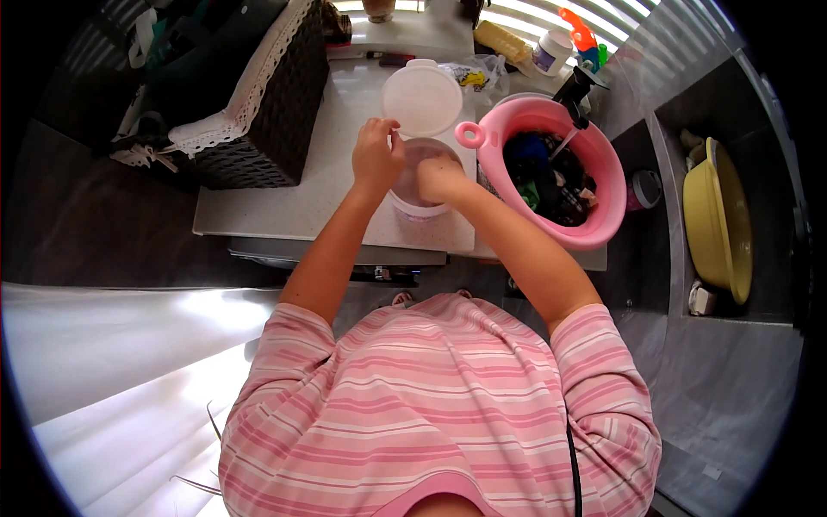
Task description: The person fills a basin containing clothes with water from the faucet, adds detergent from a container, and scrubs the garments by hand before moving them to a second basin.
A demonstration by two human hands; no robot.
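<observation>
A round, whitish translucent tub (pixel 418 209) stands near the counter's front edge, its lid off. My right hand (pixel 440 179) reaches down into it. The fingers are hidden inside, so whether they hold anything cannot be seen. My left hand (pixel 377 157) is at the tub's left rim, fingers loosely bent and thumb apart, with nothing visible in them. Just behind the tub lies a pale round lid (pixel 422 99), close to my left fingertips. To the right, a pink basin (pixel 607 194) holds dark, wet-looking clothes (pixel 560 185).
A black tap (pixel 575 90) runs water into the basin. A dark wicker basket (pixel 289 108) with lace-edged lining stands left. Behind are a plastic bag (pixel 487 76), a white jar (pixel 551 52) and an orange spray bottle (pixel 579 36). A yellow basin (pixel 711 224) leans in the right niche.
</observation>
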